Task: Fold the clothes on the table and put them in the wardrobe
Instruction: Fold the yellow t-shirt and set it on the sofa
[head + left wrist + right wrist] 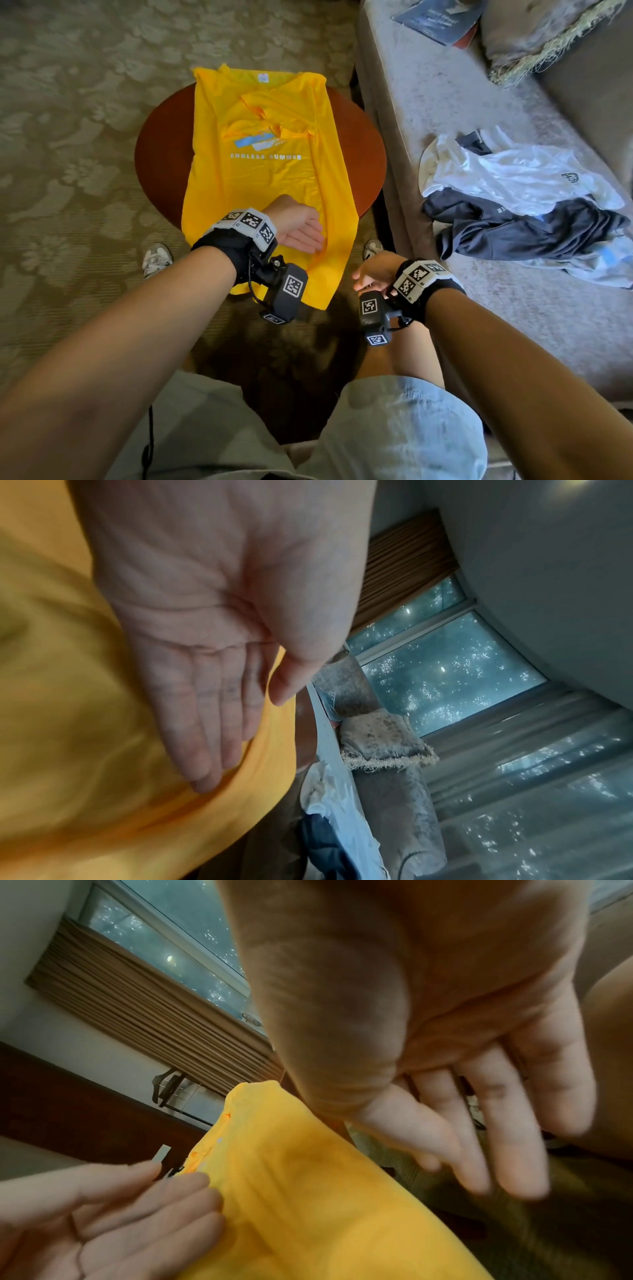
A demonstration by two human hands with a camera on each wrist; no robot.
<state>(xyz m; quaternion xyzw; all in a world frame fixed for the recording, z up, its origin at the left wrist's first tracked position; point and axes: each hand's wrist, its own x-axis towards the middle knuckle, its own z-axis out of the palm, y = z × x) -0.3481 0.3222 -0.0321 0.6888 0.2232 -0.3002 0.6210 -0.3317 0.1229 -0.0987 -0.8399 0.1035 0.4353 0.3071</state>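
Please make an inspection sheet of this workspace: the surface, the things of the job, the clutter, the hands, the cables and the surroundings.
Surface: round wooden table, mostly covered.
Job's things: yellow T-shirt spread on it, sleeves folded in, hem hanging over the near edge.
Clutter: nothing seen on the table.
Hands: left hand flat on the shirt, fingers straight; right hand open beside the hem, holding nothing.
Cables: black cord hanging by the left leg.
Surroundings: sofa with unfolded white and dark clothes; patterned carpet.

A yellow T-shirt with white lettering covers the reddish-brown table on floral olive carpet.
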